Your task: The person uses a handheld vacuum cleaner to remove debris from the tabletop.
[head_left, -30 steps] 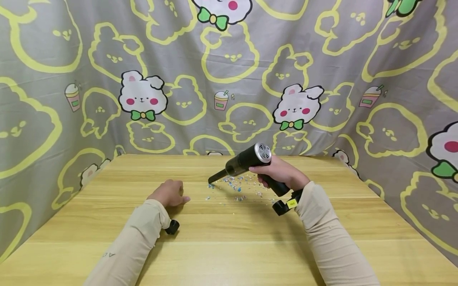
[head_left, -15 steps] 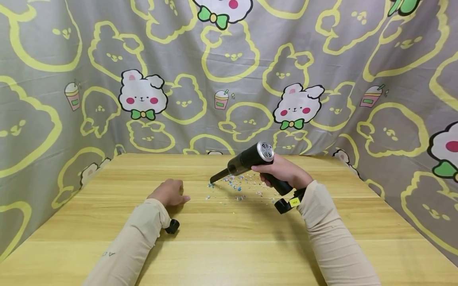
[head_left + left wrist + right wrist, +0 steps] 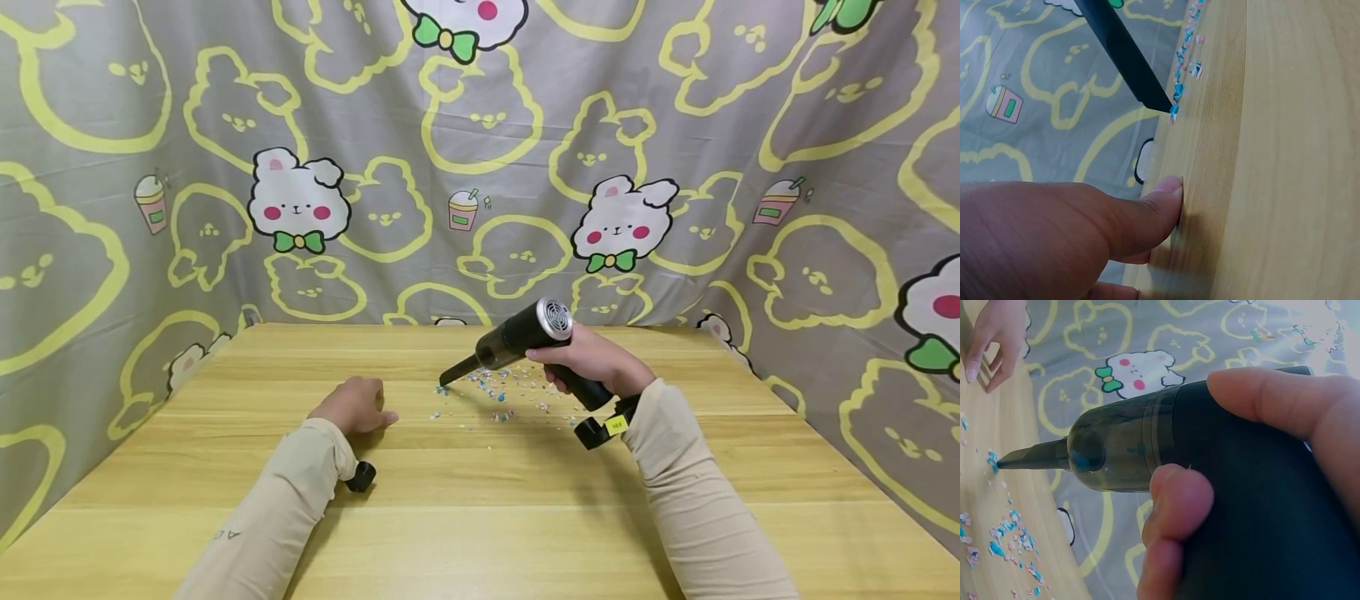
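Observation:
My right hand (image 3: pixel 592 360) grips the handle of a black handheld vacuum cleaner (image 3: pixel 513 337), its thumb along the body. The vacuum slants down to the left, and its narrow nozzle (image 3: pixel 1035 456) ends right at a few blue scraps on the table. Through the smoky clear dust cup (image 3: pixel 1116 447), some bluish bits show. Small blue, pink and white paper scraps (image 3: pixel 501 397) lie scattered under and around the vacuum. To the left of the nozzle, my left hand (image 3: pixel 352 406) rests on the wood with loosely bent fingers and holds nothing; its thumb (image 3: pixel 1160 200) touches the tabletop.
The wooden table (image 3: pixel 450 542) reaches back to a grey curtain (image 3: pixel 510 125) with yellow cartoon outlines, which also hangs at both sides. A black wrist camera (image 3: pixel 592 433) sits below my right wrist, another camera (image 3: pixel 362 477) at my left.
The vacuum cleaner and my right hand have shifted very slightly to the right over the first half second, then hardly at all. My left hand stays in place.

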### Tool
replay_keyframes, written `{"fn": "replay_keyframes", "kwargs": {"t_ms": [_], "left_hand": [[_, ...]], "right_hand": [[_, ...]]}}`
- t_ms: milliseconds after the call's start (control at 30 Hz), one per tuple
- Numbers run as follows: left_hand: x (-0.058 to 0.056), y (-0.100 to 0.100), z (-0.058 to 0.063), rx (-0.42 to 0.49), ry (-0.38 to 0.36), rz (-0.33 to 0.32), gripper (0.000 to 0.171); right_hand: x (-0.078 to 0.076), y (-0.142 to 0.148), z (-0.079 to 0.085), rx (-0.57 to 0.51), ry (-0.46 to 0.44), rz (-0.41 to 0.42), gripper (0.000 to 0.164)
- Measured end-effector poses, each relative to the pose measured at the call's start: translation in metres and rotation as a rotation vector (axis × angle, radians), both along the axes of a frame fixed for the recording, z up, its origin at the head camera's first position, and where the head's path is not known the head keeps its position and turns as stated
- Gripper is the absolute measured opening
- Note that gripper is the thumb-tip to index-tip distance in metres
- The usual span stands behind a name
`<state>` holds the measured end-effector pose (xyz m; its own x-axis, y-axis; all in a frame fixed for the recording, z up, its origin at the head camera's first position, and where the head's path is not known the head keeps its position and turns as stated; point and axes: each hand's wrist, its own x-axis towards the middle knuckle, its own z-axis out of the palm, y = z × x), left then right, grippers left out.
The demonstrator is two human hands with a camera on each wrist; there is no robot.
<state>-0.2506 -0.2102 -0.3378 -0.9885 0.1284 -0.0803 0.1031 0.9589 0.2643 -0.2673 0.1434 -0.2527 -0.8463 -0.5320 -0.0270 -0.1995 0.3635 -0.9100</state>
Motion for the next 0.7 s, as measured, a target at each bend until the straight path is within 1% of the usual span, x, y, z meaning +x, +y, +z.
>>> {"fn": "replay_keyframes", "kwargs": {"t_ms": [233, 467, 700], "left_hand": [[-0.0009, 0.0006, 0.0004, -0.005, -0.007, 0.003, 0.044], [-0.0006, 0.0010, 0.0007, -0.006, 0.000, 0.006, 0.044], [0.0006, 0.0013, 0.0002, 0.000, 0.008, 0.001, 0.043]], "right_hand": [[-0.0004, -0.0019, -0.0013, -0.018, 0.015, 0.012, 0.044], [0.0012, -0.0023, -0.0003, -0.012, 0.015, 0.020, 0.046], [0.0010, -0.0025, -0.0007, 0.001, 0.024, 0.016, 0.044]]}}
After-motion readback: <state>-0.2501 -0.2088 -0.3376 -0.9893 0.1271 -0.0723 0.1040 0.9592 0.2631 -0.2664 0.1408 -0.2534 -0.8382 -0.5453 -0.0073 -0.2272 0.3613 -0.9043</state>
